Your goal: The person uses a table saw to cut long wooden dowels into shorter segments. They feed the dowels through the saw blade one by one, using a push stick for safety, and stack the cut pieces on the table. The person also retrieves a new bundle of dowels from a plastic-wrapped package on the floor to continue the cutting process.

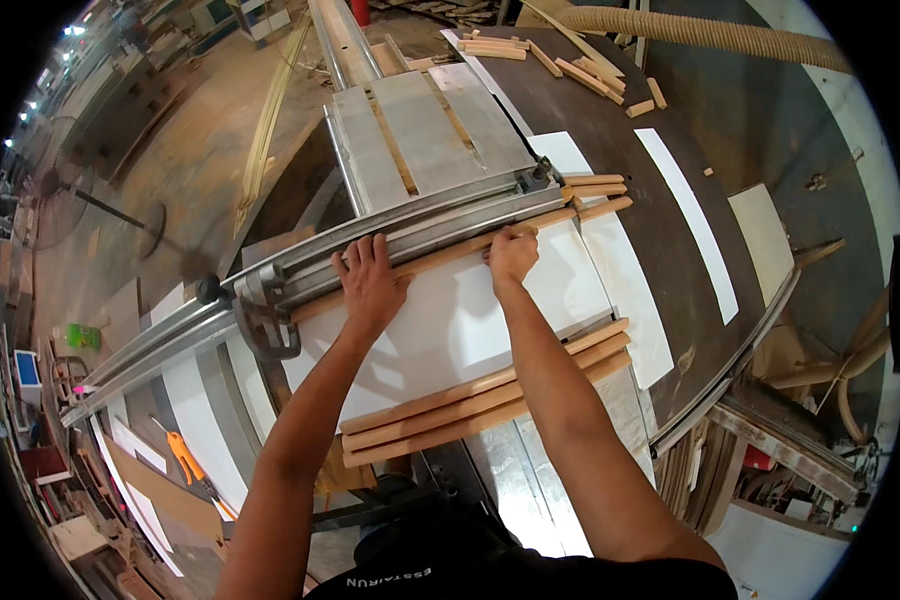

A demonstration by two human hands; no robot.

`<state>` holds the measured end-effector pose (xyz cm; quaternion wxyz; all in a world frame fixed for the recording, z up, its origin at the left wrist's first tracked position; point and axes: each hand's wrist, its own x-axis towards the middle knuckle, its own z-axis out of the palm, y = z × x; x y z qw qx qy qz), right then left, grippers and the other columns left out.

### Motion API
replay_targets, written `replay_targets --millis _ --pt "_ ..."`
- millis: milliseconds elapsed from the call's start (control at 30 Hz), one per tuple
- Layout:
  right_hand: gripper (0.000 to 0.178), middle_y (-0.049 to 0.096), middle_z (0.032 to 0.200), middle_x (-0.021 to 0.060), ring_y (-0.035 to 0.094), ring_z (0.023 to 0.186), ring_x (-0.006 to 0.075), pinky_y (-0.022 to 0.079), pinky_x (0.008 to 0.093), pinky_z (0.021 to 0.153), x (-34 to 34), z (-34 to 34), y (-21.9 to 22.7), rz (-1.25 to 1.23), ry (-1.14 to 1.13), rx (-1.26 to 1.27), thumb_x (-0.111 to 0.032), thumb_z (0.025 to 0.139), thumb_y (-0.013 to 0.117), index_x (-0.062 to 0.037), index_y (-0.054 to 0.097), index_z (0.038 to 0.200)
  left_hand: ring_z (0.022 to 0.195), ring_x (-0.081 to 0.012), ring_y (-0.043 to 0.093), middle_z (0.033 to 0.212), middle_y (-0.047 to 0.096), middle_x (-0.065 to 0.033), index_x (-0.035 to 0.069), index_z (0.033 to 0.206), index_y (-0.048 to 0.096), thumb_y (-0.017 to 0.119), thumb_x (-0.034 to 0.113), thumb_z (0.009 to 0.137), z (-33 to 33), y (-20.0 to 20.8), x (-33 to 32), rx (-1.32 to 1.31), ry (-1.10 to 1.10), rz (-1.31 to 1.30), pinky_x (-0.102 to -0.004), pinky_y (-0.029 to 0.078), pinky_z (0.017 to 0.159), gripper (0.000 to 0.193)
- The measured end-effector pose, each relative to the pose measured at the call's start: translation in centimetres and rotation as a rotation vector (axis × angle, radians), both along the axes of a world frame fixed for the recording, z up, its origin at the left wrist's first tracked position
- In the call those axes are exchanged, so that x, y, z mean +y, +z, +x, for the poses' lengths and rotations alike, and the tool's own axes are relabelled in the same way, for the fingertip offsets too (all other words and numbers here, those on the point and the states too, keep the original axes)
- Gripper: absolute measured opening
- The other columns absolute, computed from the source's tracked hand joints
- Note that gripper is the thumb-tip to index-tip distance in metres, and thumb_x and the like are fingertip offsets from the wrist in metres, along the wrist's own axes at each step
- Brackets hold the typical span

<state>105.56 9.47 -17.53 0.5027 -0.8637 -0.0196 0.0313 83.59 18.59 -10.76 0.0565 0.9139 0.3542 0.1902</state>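
A long light-brown wooden strip (450, 249) lies along the metal fence (430, 230) of a sliding table saw. Over its left part rests my left hand (368, 285), fingers apart and reaching onto the fence rail, thumb on the near side. My right hand (513, 256) is closed round the strip farther right, knuckles up and fingers curled. Beneath both hands is a white board (440, 320). Three more wooden strips (490, 405) lie side by side along its near edge, partly behind my right forearm. Short cut pieces (595, 187) sit at the fence's right end.
A metal clamp handle (267, 315) stands on the fence left of my hand. Loose wood offcuts (590, 75) lie on the dark table (620, 140) beyond, near a ribbed hose (710, 35). An orange air blow gun (182, 455) lies at lower left. A standing fan (50, 182) is farther off.
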Motion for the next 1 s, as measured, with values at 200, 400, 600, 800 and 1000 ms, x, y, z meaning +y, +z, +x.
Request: replay_targets --millis 200,400,600,800,1000 --pt "0.028 0.069 0.066 0.0221 0.068 0.051 0.0309 0.057 0.0414 0.054 -0.4 -0.4 1.7 0.077 0.053 0.112 -0.018 0.092 0.061 0.0063 0.059 0.078 0.119 -0.0333 0.047 0.121 0.053 -0.0137 0.003 0.129 0.050 0.089 0.028 0.068 0.1 0.4 -0.2 -0.064 0.024 -0.026 -0.0536 0.027 0.107 0.077" --pt "0.019 0.068 0.070 0.0201 0.067 0.047 0.0273 0.055 0.0369 0.038 -0.5 -1.1 3.7 0.120 0.039 0.172 -0.012 0.094 0.060 0.0045 0.052 0.094 0.119 -0.0343 0.048 0.122 0.054 -0.0157 0.001 0.131 0.050 0.089 0.025 0.069 -0.2 0.6 -0.4 -0.114 0.010 -0.049 -0.0546 0.026 0.110 0.076" --pt "0.023 0.067 0.065 0.0198 0.066 0.045 0.0277 0.055 0.0367 0.039 -0.8 -1.4 3.7 0.103 0.061 0.159 -0.014 0.096 0.059 0.0057 0.048 0.097 0.120 -0.0345 0.048 0.123 0.055 -0.0155 0.002 0.130 0.051 0.089 0.026 0.069 -0.7 0.9 -0.6 -0.115 0.015 -0.085 -0.0550 0.027 0.110 0.076" --pt "0.021 0.066 0.063 0.0178 0.065 0.044 0.0258 0.055 0.0360 0.039 -2.2 -0.8 2.5 0.056 0.022 0.152 -0.013 0.095 0.060 0.0062 0.060 0.087 0.123 -0.0350 0.047 0.127 0.054 -0.0163 0.001 0.131 0.050 0.087 0.026 0.072 -0.9 1.0 -1.6 -0.141 -0.035 -0.070 -0.0565 0.026 0.110 0.075" --pt "0.025 0.069 0.079 0.0246 0.069 0.060 0.0357 0.057 0.0435 0.056 -4.7 -1.9 1.5 0.074 0.007 0.118 -0.014 0.086 0.065 0.0025 0.054 0.101 0.142 -0.0388 0.030 0.149 0.038 -0.0202 0.001 0.147 0.039 0.084 0.033 0.077 -3.0 0.0 -3.1 -0.131 -0.115 -0.068 -0.0596 0.016 0.118 0.089"
